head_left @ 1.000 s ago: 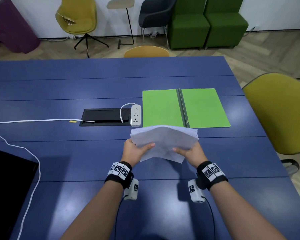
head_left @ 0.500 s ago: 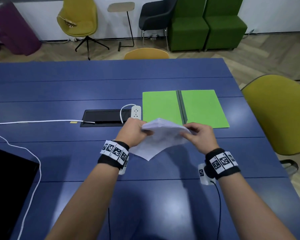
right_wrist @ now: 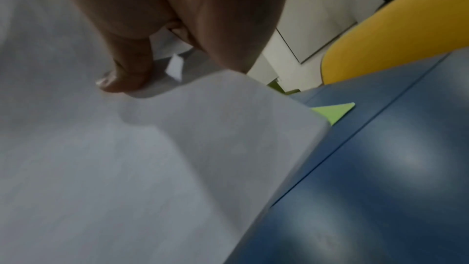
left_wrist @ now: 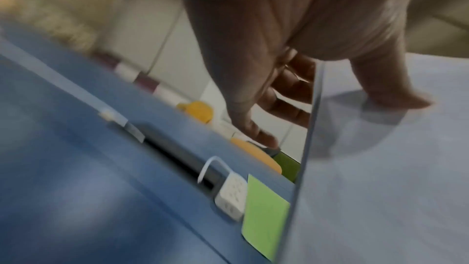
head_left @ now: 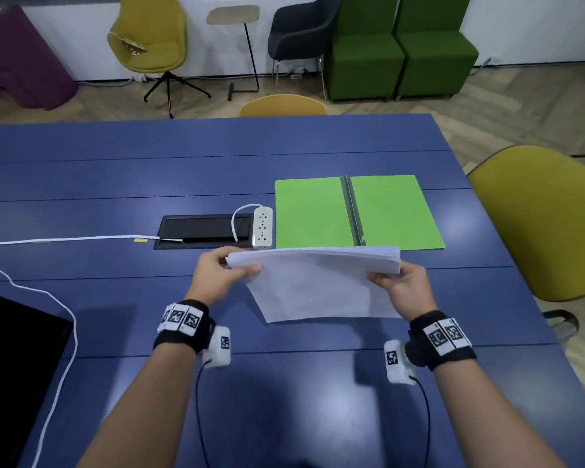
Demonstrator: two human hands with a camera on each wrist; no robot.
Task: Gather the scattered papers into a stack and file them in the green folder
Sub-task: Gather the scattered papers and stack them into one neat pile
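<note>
A stack of white papers (head_left: pixel 321 285) hangs in the air above the blue table (head_left: pixel 115 177), held by both hands. My left hand (head_left: pixel 223 268) pinches its far left corner, thumb on top, fingers beneath (left_wrist: pixel 291 95). My right hand (head_left: pixel 397 285) grips the right edge, with the thumb (right_wrist: pixel 127 75) pressed on the top sheet. The green folder (head_left: pixel 355 212) lies open and flat on the table just beyond the stack, its dark spine down the middle. In the wrist views the papers (left_wrist: pixel 380 168) (right_wrist: pixel 114 158) hide most of the folder (left_wrist: pixel 264 214) (right_wrist: pixel 335 111).
A white power strip (head_left: pixel 262 227) lies beside the folder's left edge, next to a black cable hatch (head_left: pixel 200 231). A white cable (head_left: pixel 65 239) runs across the left of the table. A black screen (head_left: pixel 11 359) sits at the near left. A yellow chair (head_left: pixel 547 217) stands at the right.
The papers were bunched close between the hands half a second ago. Now the hands have spread apart and the stack is stretched out flat and wide, a little closer to me.
</note>
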